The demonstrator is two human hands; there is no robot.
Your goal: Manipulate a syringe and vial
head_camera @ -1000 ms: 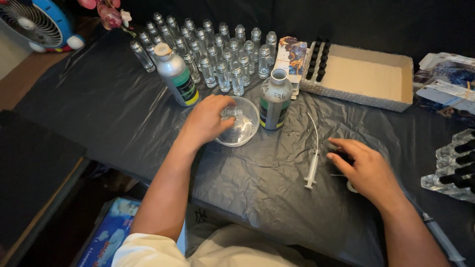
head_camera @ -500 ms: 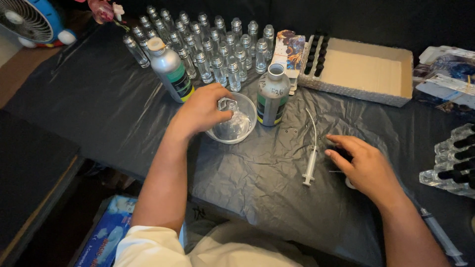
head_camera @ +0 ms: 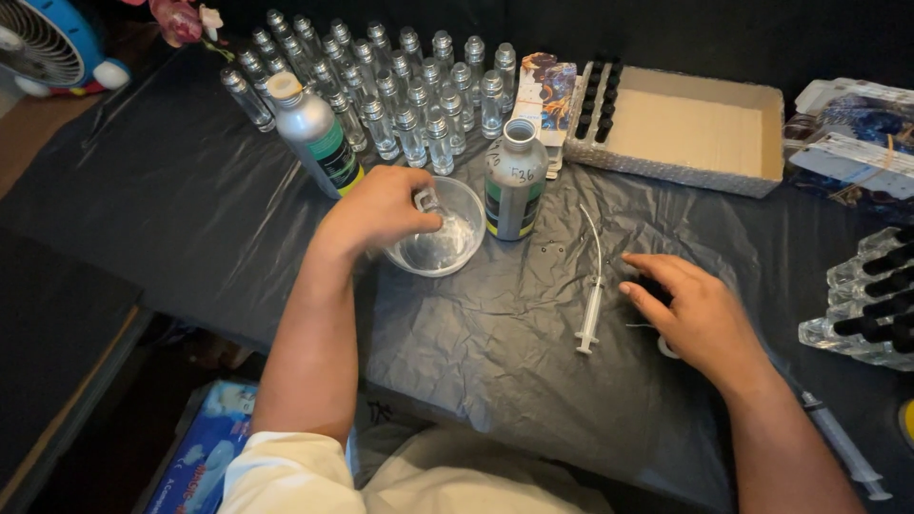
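Sitting near the middle of the tabletop [head_camera: 495, 381], which is covered in crinkled black plastic, is a clear round bowl [head_camera: 440, 231] whose contents look like a little clear liquid (hard to be sure through the glare). The left hand [head_camera: 376, 207] reaches over its rim, fingers curled around a small clear vial [head_camera: 426, 201] held just inside the bowl. Just right of the bowl stands an open silver bottle [head_camera: 515, 181] with a green and dark label; a second silver bottle [head_camera: 314, 133], capped in cream with a similar label, stands to the left. Behind them are rows of empty clear vials [head_camera: 400, 86] with silver necks. Farther right lies a shallow cardboard box [head_camera: 700, 133], mostly bare inside, with black caps lined along its left end, and a small colourful printed carton [head_camera: 543, 95] rests against it. At the right edge sits a clear plastic tray [head_camera: 857, 295] holding black-topped pieces. A syringe [head_camera: 590, 305] with a thin tube lies between bowl and right hand [head_camera: 700, 314], which rests palm down on the tabletop, fingers loosely spread over a small dark object, gripping nothing visible.
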